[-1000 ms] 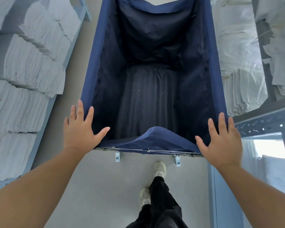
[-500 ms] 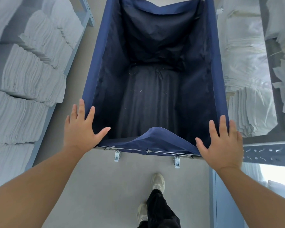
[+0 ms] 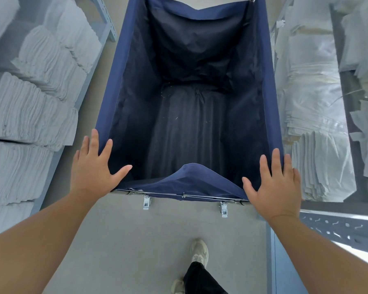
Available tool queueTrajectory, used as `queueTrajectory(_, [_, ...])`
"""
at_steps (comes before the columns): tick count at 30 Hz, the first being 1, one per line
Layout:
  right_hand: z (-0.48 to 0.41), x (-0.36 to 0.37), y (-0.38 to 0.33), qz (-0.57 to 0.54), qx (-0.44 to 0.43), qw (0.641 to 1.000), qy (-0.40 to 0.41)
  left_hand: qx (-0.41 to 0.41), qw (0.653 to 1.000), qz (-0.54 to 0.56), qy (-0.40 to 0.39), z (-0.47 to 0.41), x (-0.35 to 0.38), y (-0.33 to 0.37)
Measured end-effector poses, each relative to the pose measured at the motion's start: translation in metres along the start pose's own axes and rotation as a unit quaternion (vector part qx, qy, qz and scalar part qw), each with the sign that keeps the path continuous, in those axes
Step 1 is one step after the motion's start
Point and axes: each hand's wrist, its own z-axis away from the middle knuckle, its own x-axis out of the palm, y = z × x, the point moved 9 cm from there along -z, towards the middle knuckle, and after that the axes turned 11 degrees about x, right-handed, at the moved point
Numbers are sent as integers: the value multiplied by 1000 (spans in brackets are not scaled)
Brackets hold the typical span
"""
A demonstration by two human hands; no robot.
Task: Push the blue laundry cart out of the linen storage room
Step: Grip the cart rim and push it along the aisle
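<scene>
The blue laundry cart [image 3: 272,81] stands straight ahead of me in the aisle, a deep fabric bin with an empty dark inside. Its near fabric edge sags over a metal bar with two small clips. My left hand [image 3: 94,168] lies flat on the cart's near left corner, fingers spread and thumb pointing inward. On the near right corner my right hand [image 3: 274,183] lies the same way, palm down, fingers apart. Neither hand is curled around the rim.
Stacks of folded white linen [image 3: 30,115] fill the shelves close on the left. Bagged and folded linen [image 3: 306,102] fills the right shelves, whose perforated metal frame [image 3: 338,225] juts out near my right arm. The grey floor [image 3: 136,240] and my shoe [image 3: 198,251] are below.
The cart and I have moved forward along the aisle; the shelves on both sides have slid back toward me. Both hands stay on the same corners, and my feet have stepped.
</scene>
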Motion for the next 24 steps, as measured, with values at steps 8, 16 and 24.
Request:
queueTrajectory(8, [-28, -4, -11, -2, 1, 1000, -4, 0, 1000, 2, 3, -29, -4, -7])
queueTrajectory(16, [-59, -6, -26, 16, 10, 1000, -19, 6, 1000, -2, -3, -66, -7, -18])
queueTrajectory(24, [-94, -16, -45, 16, 16, 999, -33, 11, 1000, -10, -7, -107, -7, -33])
